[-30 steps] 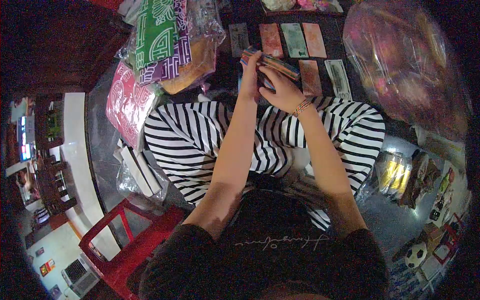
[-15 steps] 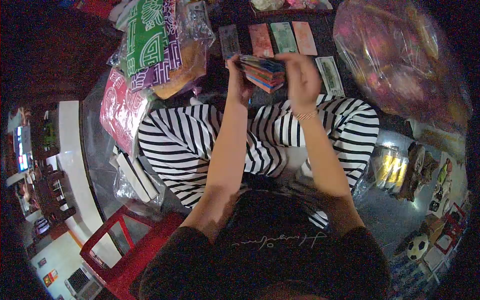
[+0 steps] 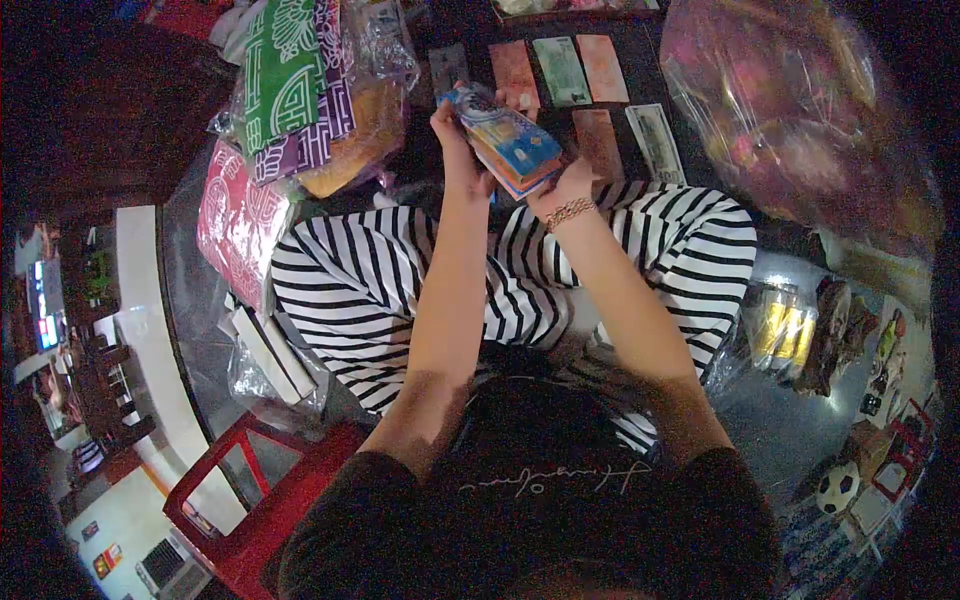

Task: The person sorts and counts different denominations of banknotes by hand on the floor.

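Observation:
A thick stack of banknotes [image 3: 512, 142], blue on top with orange edges, is held above my crossed legs. My left hand [image 3: 458, 145] grips its left side. Around its right side and lower end is my right hand [image 3: 560, 185], partly hidden by the stack. Beyond lie single notes on the dark surface: a dim grey one [image 3: 447, 70], a red one [image 3: 515, 74], a green one [image 3: 562, 71] and a pale red one [image 3: 602, 69]. Nearer, another reddish note [image 3: 598, 143] lies beside a grey-green note [image 3: 655, 143].
Plastic-wrapped green, purple and pink packets [image 3: 285, 90] stand at the left. A large clear-wrapped bundle [image 3: 770, 110] is at the right. Further out are a red chair frame [image 3: 260, 500], yellow packaged items [image 3: 782, 330] and a football [image 3: 837, 488].
My right hand has come back to the stack, which now shows its blue face. A reddish note now lies left of the grey-green note, where none showed before.

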`<act>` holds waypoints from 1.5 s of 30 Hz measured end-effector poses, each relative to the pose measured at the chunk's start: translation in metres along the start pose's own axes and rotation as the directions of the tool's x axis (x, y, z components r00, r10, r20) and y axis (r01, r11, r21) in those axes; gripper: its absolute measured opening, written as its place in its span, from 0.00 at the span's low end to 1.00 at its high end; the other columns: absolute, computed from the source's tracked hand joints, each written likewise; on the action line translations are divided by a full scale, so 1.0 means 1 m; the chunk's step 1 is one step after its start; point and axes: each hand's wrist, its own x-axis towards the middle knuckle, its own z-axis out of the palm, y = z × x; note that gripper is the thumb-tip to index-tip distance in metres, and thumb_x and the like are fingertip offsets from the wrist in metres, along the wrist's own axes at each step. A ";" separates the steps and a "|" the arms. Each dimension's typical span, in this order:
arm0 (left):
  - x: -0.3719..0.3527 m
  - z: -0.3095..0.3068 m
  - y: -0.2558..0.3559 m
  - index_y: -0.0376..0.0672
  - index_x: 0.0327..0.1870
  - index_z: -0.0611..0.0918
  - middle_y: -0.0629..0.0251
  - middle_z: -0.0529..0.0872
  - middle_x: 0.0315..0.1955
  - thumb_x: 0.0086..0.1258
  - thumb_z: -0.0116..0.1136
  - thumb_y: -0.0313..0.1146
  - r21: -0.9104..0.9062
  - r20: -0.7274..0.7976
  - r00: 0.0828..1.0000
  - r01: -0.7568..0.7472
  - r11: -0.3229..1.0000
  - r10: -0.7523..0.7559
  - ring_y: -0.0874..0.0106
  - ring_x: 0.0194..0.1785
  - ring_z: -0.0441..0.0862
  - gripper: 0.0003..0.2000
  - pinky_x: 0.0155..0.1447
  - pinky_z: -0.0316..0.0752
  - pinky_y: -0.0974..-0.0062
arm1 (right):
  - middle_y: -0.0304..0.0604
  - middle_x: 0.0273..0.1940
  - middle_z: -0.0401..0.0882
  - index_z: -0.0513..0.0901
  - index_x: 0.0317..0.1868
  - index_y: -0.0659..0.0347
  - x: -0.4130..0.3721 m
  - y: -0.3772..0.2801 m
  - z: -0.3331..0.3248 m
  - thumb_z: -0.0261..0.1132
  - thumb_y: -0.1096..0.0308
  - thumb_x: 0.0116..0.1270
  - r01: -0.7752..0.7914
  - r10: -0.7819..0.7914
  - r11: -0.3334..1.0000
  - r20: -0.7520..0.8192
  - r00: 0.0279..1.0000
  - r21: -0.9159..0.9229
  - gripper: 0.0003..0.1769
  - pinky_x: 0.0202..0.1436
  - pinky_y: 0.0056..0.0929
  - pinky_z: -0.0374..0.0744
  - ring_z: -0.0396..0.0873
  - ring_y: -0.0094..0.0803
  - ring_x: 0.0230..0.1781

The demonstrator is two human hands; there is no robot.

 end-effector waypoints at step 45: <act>0.001 0.010 -0.015 0.45 0.59 0.51 0.62 0.69 0.45 0.58 0.59 0.28 0.590 0.078 0.925 -0.344 0.731 0.373 0.73 0.42 0.73 0.33 0.44 0.72 0.76 | 0.57 0.44 0.76 0.71 0.50 0.62 0.019 0.004 0.067 0.60 0.72 0.50 -0.309 -0.409 -0.738 0.033 0.912 -0.600 0.23 0.49 0.44 0.74 0.75 0.51 0.46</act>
